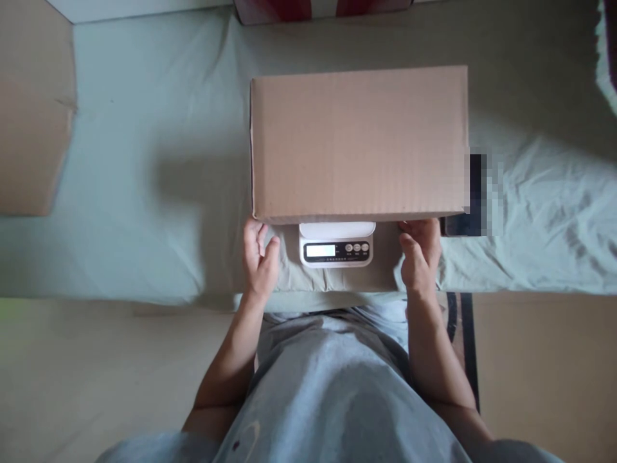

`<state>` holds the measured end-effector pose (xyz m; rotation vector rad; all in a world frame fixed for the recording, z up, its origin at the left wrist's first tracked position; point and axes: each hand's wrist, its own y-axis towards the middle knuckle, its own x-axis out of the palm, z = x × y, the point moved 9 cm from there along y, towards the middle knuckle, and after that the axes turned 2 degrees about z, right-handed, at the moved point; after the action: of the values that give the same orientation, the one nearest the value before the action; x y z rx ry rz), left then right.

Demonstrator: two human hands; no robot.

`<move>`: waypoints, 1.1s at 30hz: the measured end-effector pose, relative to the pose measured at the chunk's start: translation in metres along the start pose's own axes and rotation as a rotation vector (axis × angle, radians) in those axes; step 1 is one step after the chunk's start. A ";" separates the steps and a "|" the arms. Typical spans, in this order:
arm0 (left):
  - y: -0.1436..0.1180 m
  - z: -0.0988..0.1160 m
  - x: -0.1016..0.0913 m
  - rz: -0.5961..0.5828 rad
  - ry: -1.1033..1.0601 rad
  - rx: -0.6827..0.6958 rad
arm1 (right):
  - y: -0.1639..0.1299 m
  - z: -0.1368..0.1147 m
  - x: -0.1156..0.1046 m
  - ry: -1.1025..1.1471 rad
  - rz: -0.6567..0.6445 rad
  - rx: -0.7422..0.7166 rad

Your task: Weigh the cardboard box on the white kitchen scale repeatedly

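A closed brown cardboard box (pixel 359 145) sits above a small white digital scale (pixel 336 252) and hides most of its plate. The scale's lit display and buttons show at the box's near edge; the digits are too faint to read. By the box's near left corner is my left hand (pixel 260 260), fingers apart and thumb loose, with the fingertips partly behind the edge. My right hand (pixel 419 257) is near the right end of the same edge, thumb apart from the fingers, some of which go out of sight under the box. Neither hand visibly grips it.
A light green cloth (pixel 125 244) covers the long surface under the scale. Right of the box lies a dark, partly pixelated object (pixel 465 222). Another cardboard piece (pixel 33 116) is at the far left, and a red and white item (pixel 322 8) stands at the back edge.
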<state>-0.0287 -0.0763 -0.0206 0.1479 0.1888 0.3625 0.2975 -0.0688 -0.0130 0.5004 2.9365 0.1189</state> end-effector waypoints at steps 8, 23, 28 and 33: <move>-0.004 0.042 0.013 -0.073 -0.035 0.078 | 0.004 -0.030 0.011 0.076 -0.035 -0.133; 0.096 0.061 0.061 -0.158 -0.091 0.128 | 0.099 -0.062 0.050 0.177 -0.142 -0.276; 0.116 0.034 0.069 -0.142 -0.081 0.122 | 0.117 -0.048 0.064 0.088 -0.155 -0.261; 0.122 0.013 0.076 -0.144 -0.086 0.193 | 0.123 -0.031 0.069 0.119 -0.167 -0.223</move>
<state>0.0029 0.0634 0.0018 0.3381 0.1479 0.1935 0.2678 0.0686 0.0209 0.2210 3.0124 0.4640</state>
